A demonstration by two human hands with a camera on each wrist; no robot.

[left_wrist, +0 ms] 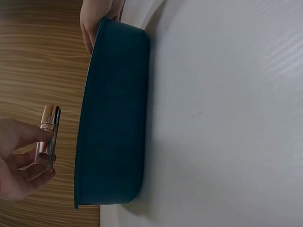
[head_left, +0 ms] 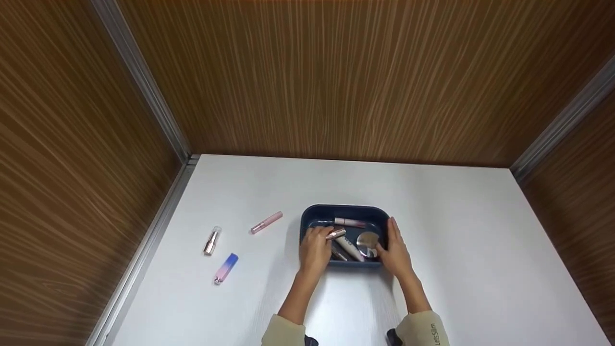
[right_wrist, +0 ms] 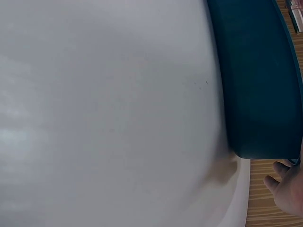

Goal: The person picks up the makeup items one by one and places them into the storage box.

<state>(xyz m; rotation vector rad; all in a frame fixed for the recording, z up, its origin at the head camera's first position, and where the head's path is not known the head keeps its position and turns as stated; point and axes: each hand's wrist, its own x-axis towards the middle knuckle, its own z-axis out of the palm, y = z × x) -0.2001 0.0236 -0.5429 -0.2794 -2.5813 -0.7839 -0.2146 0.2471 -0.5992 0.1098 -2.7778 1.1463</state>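
Tabletop (head_left: 480,269), white; wood-grain panels (head_left: 317,81) rising at the far, left and right edges.

Loose items, left part of the tabletop, three. Clear-ended metallic tube (head_left: 212,241), nearest the left edge, metallic end toward the near edge. Blue-and-pink tube (head_left: 226,269), nearer the near edge, blue end toward the far right corner. Slim pink tube (head_left: 266,222), nearest the bin, lying aslant.

Dark blue bin (head_left: 344,208), one, rounded corners, about midway between the left and right edges, long sides roughly along the far edge. Contents: white-and-red tube (head_left: 350,222) near the far wall, running left to right; white lettered tube (head_left: 350,248), diagonal, lower end toward the near right corner; dark tube (head_left: 339,252) beside it; round compact (head_left: 367,242) by the right wall. The bin's left end is partly covered by the left hand (head_left: 315,250).

Rose-gold tube (head_left: 336,234), one, pinched between the left hand's thumb and fingers, above the bin's rim; long axis running mostly left to right, shiny metallic end pointing right, slightly toward the far edge.

Right hand (head_left: 396,254): grips the bin's right wall, thumb inside near the compact, fingers along the outside.
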